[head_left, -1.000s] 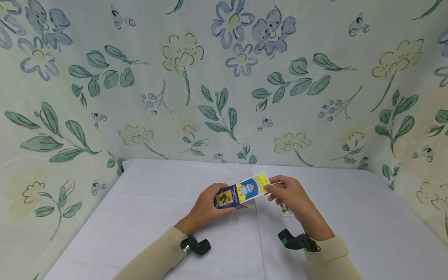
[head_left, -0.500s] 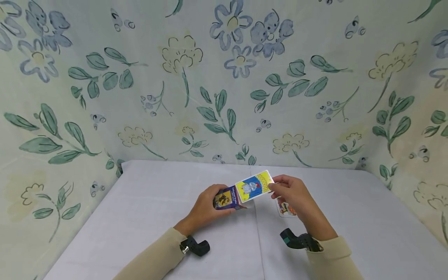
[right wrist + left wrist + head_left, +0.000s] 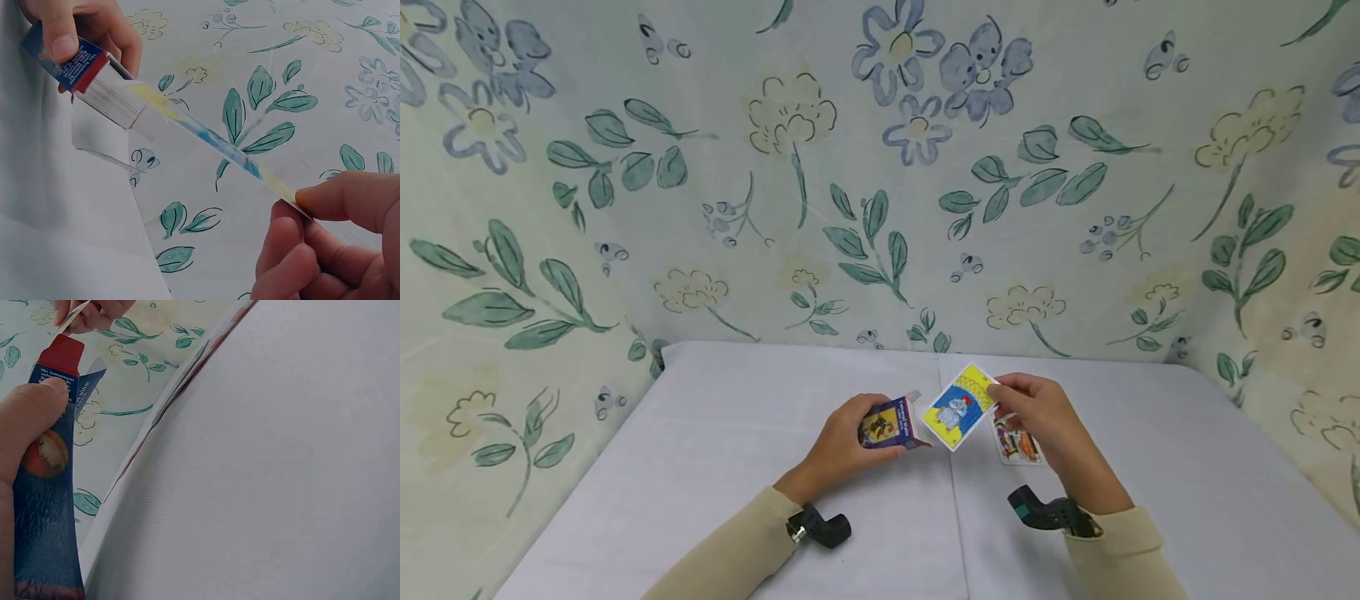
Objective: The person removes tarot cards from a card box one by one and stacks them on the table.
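My left hand (image 3: 835,437) grips a dark blue tarot card box (image 3: 886,423) with a picture on its front. Its open end points right, and a red flap (image 3: 64,355) stands out in the left wrist view. Pale edges of a card stack (image 3: 111,97) show inside the box in the right wrist view. Between thumb and fingers, my right hand (image 3: 1037,417) pinches a yellow and blue tarot card (image 3: 961,407) by its upper right corner, just right of the box opening. A second, colourful card (image 3: 1017,446) lies on the table, partly covered by the right hand.
A white cloth covers the table (image 3: 760,392). Behind and at the sides hangs a floral curtain (image 3: 865,233). Black wrist cameras (image 3: 829,528) are strapped on both wrists, over the table.
My right hand has drawn the yellow and blue card rightward out of the box and tilted it. More of the card on the table shows. The left hand and box stay nearly still.
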Motion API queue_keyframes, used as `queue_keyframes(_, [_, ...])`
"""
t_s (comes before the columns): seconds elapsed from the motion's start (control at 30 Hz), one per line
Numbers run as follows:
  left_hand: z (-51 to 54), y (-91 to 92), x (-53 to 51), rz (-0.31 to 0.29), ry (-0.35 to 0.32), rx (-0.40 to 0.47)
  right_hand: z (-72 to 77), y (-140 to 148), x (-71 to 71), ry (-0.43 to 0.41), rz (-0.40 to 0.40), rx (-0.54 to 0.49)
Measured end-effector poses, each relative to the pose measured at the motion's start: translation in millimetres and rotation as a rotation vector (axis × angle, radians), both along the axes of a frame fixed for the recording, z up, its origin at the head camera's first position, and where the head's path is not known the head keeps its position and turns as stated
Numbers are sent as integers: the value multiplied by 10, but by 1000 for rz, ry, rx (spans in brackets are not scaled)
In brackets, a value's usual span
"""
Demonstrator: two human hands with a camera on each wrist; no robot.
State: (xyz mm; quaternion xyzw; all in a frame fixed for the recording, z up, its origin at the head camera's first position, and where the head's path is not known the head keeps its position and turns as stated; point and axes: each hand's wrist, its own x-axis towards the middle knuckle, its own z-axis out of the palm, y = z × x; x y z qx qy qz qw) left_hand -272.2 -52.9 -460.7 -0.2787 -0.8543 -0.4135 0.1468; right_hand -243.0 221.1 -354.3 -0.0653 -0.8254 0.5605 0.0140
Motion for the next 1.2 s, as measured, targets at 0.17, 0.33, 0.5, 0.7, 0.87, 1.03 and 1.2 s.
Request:
queue_keyframes(0.17, [2,-3,-4,-6,15,6,0,41,-7,2,-3,-4])
queue_keyframes(0.33, [-11,-5,-16,-16,14,18,-6,99,-17,12,-13,5])
queue_keyframes(0.5, [-14,-5,-24,-18,4,26,-16,153,-30,17,-16,27])
queue_keyframes(0.7, [-20,-9,-31,-24,2,27,-44,191,-72,-37,-39,37])
queue_keyframes(0.87, [-29,-5,-46,-22,6,28,-118,250,-123,-73,-32,26])
queue_keyframes(1.03, [-25,-8,-44,-26,6,25,-187,318,-165,-109,-27,-1])
queue_keyframes(1.2, [-34,-12,-39,-20,-6,21,-260,363,-192,-159,-36,1])
